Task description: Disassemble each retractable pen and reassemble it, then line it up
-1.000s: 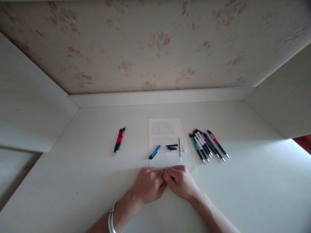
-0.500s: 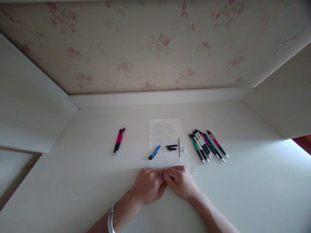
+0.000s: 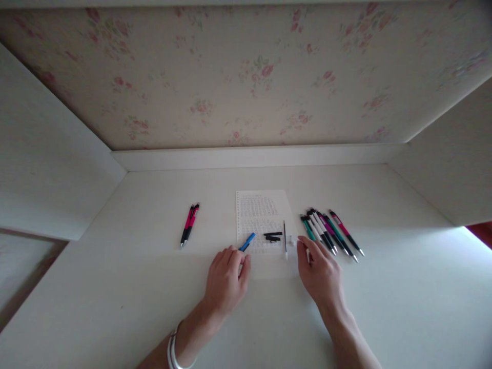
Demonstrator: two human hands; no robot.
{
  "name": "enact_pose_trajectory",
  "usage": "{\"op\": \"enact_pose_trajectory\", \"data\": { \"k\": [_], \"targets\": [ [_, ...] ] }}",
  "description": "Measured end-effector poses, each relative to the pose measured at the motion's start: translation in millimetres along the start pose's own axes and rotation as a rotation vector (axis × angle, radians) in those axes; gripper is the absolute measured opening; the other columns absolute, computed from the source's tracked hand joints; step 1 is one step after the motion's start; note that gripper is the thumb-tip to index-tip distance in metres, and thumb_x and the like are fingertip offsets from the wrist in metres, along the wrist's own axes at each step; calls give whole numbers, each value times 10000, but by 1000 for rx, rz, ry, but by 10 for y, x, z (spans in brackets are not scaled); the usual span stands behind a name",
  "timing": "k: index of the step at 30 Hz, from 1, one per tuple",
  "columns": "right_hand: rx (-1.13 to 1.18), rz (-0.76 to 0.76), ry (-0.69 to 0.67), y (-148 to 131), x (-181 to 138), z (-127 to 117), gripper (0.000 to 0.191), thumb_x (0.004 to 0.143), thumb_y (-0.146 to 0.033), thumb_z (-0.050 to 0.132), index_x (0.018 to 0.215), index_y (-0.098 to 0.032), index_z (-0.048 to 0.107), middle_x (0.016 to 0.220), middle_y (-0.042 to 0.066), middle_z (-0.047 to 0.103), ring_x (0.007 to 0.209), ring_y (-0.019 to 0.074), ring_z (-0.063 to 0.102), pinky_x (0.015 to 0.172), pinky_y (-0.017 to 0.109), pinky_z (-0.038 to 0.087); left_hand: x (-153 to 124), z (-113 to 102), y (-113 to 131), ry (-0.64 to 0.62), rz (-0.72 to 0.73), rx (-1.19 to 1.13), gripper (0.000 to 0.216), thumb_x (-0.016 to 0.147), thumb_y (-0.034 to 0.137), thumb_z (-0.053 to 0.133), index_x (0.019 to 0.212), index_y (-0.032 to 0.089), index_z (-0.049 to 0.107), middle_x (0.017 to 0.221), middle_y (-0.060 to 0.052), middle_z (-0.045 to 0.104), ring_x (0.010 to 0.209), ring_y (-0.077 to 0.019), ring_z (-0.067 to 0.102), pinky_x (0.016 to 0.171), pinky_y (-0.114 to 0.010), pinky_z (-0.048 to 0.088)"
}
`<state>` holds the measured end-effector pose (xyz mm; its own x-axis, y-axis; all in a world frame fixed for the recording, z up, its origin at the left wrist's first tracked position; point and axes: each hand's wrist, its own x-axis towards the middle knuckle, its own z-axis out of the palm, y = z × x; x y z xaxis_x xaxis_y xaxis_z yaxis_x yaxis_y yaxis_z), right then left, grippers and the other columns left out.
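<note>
My left hand (image 3: pixel 226 277), a silver bracelet on its wrist, is over the lower left edge of a handwritten sheet (image 3: pixel 259 205). Its fingers are bent with the thumb apart, close to a blue pen part (image 3: pixel 249 238) whose dark lower end is partly hidden. I cannot tell whether they touch. Beside the sheet's right edge, my right hand (image 3: pixel 321 269) has its index finger stretched out and thumb apart, next to a small clear piece (image 3: pixel 291 241). On the sheet lie small black pieces (image 3: pixel 272 236) and a thin pen refill (image 3: pixel 285 238).
Several pens (image 3: pixel 330 230) in green, white, purple and pink lie fanned out at the right, partly behind my right hand. Two pink and black pens (image 3: pixel 189 225) rest side by side at the left. A flowered wall panel (image 3: pixel 253 113) and white side panels bound the white desk (image 3: pixel 154 287).
My hands were together below the sheet and have parted. The left has moved slightly left and up to the blue pen part; the right has moved right and up towards the clear piece.
</note>
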<state>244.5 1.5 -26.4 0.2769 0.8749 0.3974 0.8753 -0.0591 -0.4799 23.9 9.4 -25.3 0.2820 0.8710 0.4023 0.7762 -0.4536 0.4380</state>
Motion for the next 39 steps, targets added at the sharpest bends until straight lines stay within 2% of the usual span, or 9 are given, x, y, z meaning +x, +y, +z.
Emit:
{"op": "enact_pose_trajectory", "data": {
  "k": [4, 8, 13, 19, 22, 26, 29, 33, 39],
  "targets": [
    [-198, -61, -37, 43, 7, 24, 332, 964, -337, 455, 1074, -182, 727, 960, 94, 732, 806, 245, 670, 786, 370, 401, 50, 35, -60, 26, -76, 0, 36, 948, 193, 483, 952, 198, 519, 870, -57, 607, 810, -216, 597, 733, -358, 487],
    [-243, -76, -111, 28, 34, 40, 319, 967, -335, 467, 1077, -196, 732, 950, 81, 730, 814, 237, 668, 779, 371, 359, 92, 67, -80, -26, -119, 99, 200, 940, 240, 535, 1131, 181, 530, 1006, -90, 620, 930, -257, 595, 796, -403, 483],
    [-177, -72, -150, 63, 39, 62, 305, 975, -327, 459, 943, -233, 747, 967, 51, 733, 788, 200, 665, 766, 348, 336, 118, 48, -60, -132, -116, 167, 195, 944, 214, 544, 1133, 209, 590, 1016, -63, 621, 902, -234, 585, 800, -389, 472],
    [-139, -38, -143, 120, 19, 82, 320, 979, -334, 441, 952, -198, 729, 991, 81, 737, 783, 220, 663, 766, 366, 365, 57, 49, -83, -127, -76, 126, 239, 952, 159, 525, 1171, 224, 597, 1004, -60, 617, 898, -230, 561, 828, -399, 467],
    [-3, 2, -139, 109, 24, 67, 313, 965, -359, 461, 942, -190, 724, 959, 84, 741, 756, 217, 658, 759, 365, 407, 26, 61, -95, -92, -54, 26, 270, 955, 115, 494, 1198, 201, 576, 1021, -76, 604, 925, -236, 550, 852, -416, 477],
    [397, 204, -143, 12, 1, 29, 281, 894, -436, 588, 932, -196, 729, 885, 72, 750, 715, 195, 657, 677, 310, 494, 2, 62, -80, -24, -6, -188, 210, 977, 142, 476, 1161, 183, 567, 1049, -87, 588, 967, -222, 554, 860, -385, 503],
    [643, 303, -219, -100, -46, 9, 247, 838, -429, 674, 940, -214, 741, 902, 61, 761, 761, 199, 686, 700, 303, 538, -15, 60, -60, -63, 21, -299, 191, 989, 158, 464, 1149, 191, 561, 1062, -83, 587, 996, -209, 562, 879, -368, 513],
    [775, 196, -281, -229, -86, 1, 134, 839, -354, 692, 876, -239, 752, 904, 40, 764, 836, 200, 701, 767, 301, 550, -40, 64, -48, -129, 33, -328, 226, 993, 173, 461, 1197, 208, 552, 1073, -83, 589, 988, -208, 573, 871, -371, 525],
    [766, -5, -257, -286, -68, -5, 82, 877, -239, 663, 841, -249, 735, 872, 18, 751, 816, 168, 693, 752, 264, 545, -58, 72, -57, -112, 69, -258, 245, 987, 183, 477, 1212, 215, 570, 1060, -87, 590, 969, -214, 576, 864, -388, 526]
  ]
}}
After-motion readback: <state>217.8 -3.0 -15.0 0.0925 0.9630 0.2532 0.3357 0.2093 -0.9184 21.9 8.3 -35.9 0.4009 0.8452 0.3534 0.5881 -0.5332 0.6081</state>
